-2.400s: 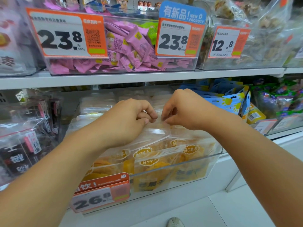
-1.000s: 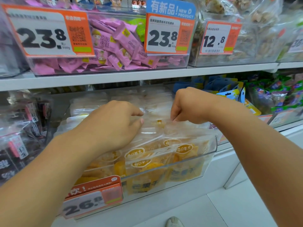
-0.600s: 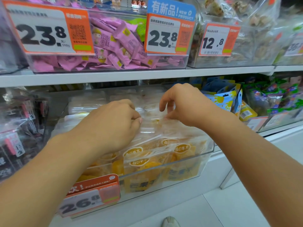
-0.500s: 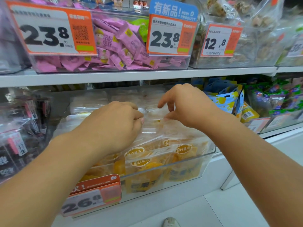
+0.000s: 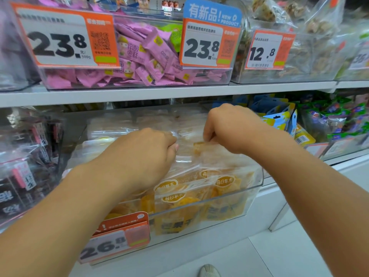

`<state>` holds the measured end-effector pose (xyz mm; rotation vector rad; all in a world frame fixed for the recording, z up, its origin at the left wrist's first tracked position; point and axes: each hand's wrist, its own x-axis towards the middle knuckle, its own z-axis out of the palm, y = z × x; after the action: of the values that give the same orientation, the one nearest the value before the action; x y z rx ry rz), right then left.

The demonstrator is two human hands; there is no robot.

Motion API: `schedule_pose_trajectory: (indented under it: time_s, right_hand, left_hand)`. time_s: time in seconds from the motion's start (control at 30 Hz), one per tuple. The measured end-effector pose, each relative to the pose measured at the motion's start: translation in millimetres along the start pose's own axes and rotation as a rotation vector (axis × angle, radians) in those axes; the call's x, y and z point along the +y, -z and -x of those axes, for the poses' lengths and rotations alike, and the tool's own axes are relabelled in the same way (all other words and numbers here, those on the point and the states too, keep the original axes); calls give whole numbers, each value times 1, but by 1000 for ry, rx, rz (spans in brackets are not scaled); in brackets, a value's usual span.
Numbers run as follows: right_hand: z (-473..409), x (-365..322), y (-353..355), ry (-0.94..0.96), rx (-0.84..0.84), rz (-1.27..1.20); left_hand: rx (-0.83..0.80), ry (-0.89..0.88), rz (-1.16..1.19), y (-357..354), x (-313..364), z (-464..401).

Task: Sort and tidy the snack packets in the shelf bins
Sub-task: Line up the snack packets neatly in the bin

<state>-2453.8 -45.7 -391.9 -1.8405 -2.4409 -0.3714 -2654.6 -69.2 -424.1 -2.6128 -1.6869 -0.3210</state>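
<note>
Snack packets (image 5: 199, 188) in the clear bin (image 5: 257, 186) are pinched along their upper edges by both curled hands, left (image 5: 143, 156) and right (image 5: 229, 126).

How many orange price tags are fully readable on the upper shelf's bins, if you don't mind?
3: a left 23.8 tag, a middle 23.8 tag under the blue sign, and a 12.8 tag. A fourth at the right edge is cropped.

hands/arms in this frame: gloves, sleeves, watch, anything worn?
Nothing worn that shows. The left hand and right hand are bare, no gloves. Both forearms are uncovered up to the frame edge, with no sleeve, cuff, watch or band in view. No rings show on the knuckles, though most fingers are tucked out of sight. One short, unpainted nail shows on the left hand.
</note>
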Motion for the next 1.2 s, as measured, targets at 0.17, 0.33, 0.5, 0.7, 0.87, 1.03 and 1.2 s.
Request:
schedule_pose_trajectory:
  time_s: [0.17, 0.33, 0.5, 0.7, 0.87, 1.03, 1.2]
  right_hand:
    - [3, 29, 19, -3, 65, 29]
    - [-3, 37, 4, 38, -24, -38]
    - [0, 40, 2, 52, -5, -122]
    - [11, 31, 0, 46, -4, -147]
    - [6, 30, -2, 8, -93, -156]
    - [6, 35, -3, -1, -140, -307]
    - [-8, 23, -4, 1, -246, -184]
  left_hand:
    - [-3, -4, -32, 0, -2, 0]
    - [-69, 2, -55, 0, -1, -6]
    - [-99, 11, 7, 1, -2, -10]
    - [-79, 11, 13, 3, -1, -9]
    - [-47, 8, 89, 4, -4, -8]
    - [-45, 74, 245, 7, -7, -12]
    - [-2, 103, 216, 5, -8, -17]
